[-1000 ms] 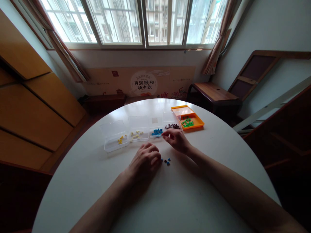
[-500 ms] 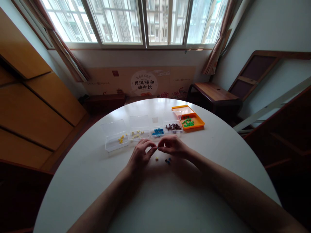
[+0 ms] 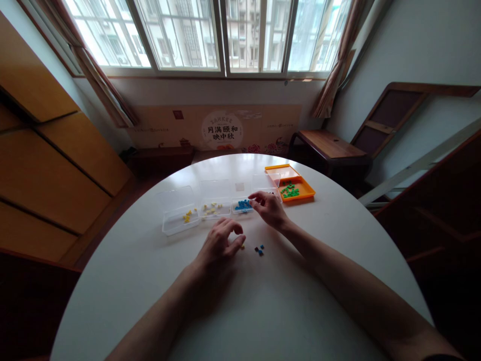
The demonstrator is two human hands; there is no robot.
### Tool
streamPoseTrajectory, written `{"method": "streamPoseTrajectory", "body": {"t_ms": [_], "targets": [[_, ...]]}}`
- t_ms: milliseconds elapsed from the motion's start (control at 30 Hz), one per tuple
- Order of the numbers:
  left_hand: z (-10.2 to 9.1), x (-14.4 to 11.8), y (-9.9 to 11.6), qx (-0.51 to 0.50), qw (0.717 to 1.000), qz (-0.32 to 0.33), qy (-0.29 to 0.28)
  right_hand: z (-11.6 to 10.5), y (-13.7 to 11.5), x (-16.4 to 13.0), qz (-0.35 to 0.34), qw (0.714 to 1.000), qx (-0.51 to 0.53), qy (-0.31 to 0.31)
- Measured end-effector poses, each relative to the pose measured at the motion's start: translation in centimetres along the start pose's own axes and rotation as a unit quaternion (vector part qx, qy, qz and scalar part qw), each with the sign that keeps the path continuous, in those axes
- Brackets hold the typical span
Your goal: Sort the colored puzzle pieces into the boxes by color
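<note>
My left hand (image 3: pixel 221 241) rests on the white round table (image 3: pixel 240 311) with its fingers curled and slightly apart. Its thumb tip lies right beside a tiny yellow piece (image 3: pixel 242 246). My right hand (image 3: pixel 269 208) reaches forward, its fingertips pinched together over the edge of the clear box of blue pieces (image 3: pixel 243 204). Anything between those fingertips is too small to see. A few loose dark and blue pieces (image 3: pixel 258 248) lie on the table between my hands.
A row of small boxes stands beyond my hands: a clear box with yellow pieces (image 3: pixel 176 216), a clear box with pale yellow pieces (image 3: pixel 215 205), and an orange box with green pieces (image 3: pixel 291 189). A wooden bench (image 3: pixel 330 145) stands behind the table.
My right hand has moved from meeting the left hand at the table's middle forward to the blue box. My left hand has dropped back beside the yellow piece.
</note>
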State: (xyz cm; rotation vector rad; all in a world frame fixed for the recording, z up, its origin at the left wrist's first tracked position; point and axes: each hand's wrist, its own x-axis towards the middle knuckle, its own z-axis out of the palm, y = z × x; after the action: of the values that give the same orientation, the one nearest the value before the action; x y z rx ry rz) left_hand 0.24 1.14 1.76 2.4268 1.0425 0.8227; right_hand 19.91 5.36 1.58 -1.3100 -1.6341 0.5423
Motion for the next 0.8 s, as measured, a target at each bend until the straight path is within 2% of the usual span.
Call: {"method": "streamPoseTrajectory", "body": {"t_ms": [67,133,200,300,367,500,800], "targets": [[-0.1,-0.2,-0.2,0.005,0.999,0.017,-0.027,-0.5,-1.0,-0.7,-0.044,0.999,-0.007,0.002],[0.0,-0.5,-0.5,0.015,0.998,0.044,-0.051,-1.2,-1.6,-1.5,-0.083,0.996,-0.006,-0.026],[0.1,-0.7,-0.9,0.026,0.995,0.064,-0.073,-1.8,-1.6,-2.2,-0.095,0.991,-0.002,-0.096],[0.1,-0.8,-1.3,0.043,0.993,0.068,-0.091,-2.4,-0.2,-3.4,-0.090,0.975,0.002,-0.204],[0.0,-0.8,-1.4,0.052,0.992,0.064,-0.095,-2.6,1.0,-4.1,-0.080,0.969,0.006,-0.233],[0.1,-0.5,-1.3,0.064,0.991,0.062,-0.099,-3.1,2.2,-4.9,-0.069,0.968,0.021,-0.239],[0.8,-0.1,-1.4,0.062,0.992,0.081,-0.072,-2.2,1.5,-5.4,-0.108,0.973,0.019,-0.203]]}}
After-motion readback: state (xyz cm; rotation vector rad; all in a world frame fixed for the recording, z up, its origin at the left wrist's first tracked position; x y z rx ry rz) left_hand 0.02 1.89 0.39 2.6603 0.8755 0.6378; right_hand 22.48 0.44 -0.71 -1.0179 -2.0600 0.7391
